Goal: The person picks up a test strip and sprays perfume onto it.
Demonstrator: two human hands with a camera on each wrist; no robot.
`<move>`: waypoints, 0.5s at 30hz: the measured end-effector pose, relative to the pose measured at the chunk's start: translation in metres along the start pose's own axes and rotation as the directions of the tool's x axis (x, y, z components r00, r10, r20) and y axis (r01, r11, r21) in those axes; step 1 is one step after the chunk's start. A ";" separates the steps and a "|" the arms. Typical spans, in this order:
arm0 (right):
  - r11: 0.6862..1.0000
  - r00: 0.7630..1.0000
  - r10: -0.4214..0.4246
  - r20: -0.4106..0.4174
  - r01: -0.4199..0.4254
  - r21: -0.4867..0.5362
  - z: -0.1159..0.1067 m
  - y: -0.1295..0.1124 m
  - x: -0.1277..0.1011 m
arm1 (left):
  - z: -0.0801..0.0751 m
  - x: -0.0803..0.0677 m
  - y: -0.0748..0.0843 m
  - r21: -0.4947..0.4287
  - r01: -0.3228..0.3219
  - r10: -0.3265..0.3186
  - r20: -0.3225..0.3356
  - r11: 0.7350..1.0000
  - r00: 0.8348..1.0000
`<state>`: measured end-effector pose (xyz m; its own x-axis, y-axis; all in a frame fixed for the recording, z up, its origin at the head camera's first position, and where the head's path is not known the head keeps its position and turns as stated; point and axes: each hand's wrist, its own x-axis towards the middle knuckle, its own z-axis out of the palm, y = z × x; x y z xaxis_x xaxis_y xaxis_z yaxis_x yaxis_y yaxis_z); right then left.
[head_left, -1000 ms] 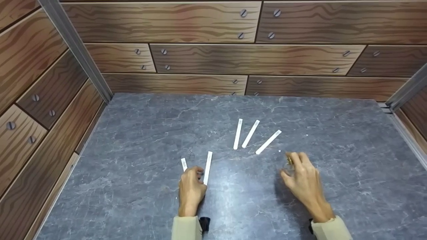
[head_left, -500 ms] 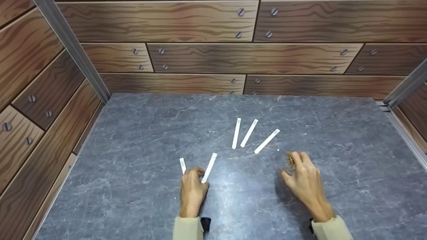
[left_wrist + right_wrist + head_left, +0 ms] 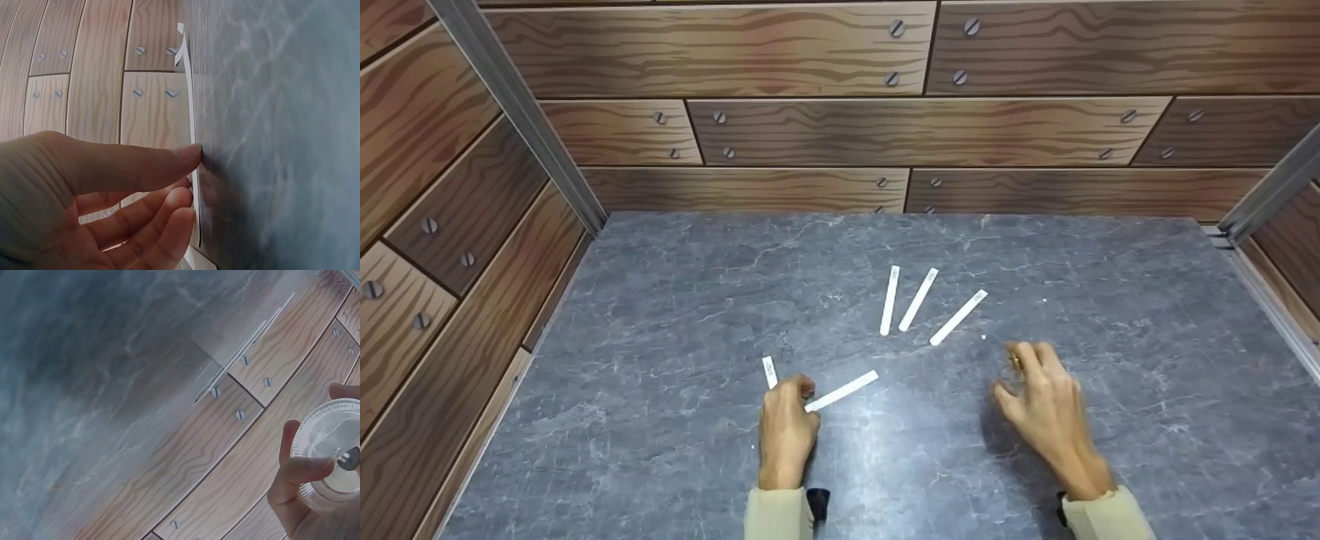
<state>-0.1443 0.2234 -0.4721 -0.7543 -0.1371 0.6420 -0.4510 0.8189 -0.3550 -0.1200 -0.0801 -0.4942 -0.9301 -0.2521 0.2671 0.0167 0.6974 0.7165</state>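
Note:
Five white paper strips lie on the grey stone-look tabletop [image 3: 675, 315]. My left hand [image 3: 801, 395] presses a fingertip on the near end of one strip [image 3: 844, 391], which now lies slanted to the right. A second strip [image 3: 769, 371] sticks out just left of that hand. In the left wrist view a straight finger [image 3: 169, 160] touches the strip [image 3: 192, 112], seen edge-on. Three more strips [image 3: 919, 300] fan out mid-table. My right hand [image 3: 1021, 373] grips a small clear ribbed glass jar [image 3: 329, 450] with a gold part [image 3: 1013, 361].
Wood-grain panel walls with screw heads [image 3: 810, 127] close in the table at the back and both sides, with metal corner posts [image 3: 517, 112]. The three fanned strips [image 3: 242, 360] lie just beyond the right hand.
The strip under my left fingertip has swung clockwise, from pointing away to lying slanted right. The right hand, the jar and the other strips have stayed put.

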 end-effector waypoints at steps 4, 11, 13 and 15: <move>1.000 1.000 -0.005 0.003 0.005 0.001 0.001 0.000 0.001 | -0.002 0.000 0.001 0.016 0.027 -0.028 0.016 1.000 0.999; 1.000 1.000 -0.008 0.005 0.008 -0.004 0.002 -0.002 0.001 | -0.003 0.000 0.001 0.052 0.044 -0.046 0.040 0.998 0.998; 1.000 1.000 -0.009 0.005 0.009 -0.003 0.003 -0.003 0.001 | -0.002 -0.001 0.000 0.065 0.028 -0.031 0.039 0.998 0.999; 1.000 1.000 -0.013 0.004 0.013 0.000 0.003 -0.003 0.001 | -0.001 -0.001 0.000 0.082 0.003 -0.007 0.040 0.997 0.999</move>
<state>-0.1451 0.2187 -0.4725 -0.7504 -0.1499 0.6438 -0.4605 0.8173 -0.3464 -0.1186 -0.0811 -0.4939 -0.9443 -0.2293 0.2361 -0.0163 0.7490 0.6624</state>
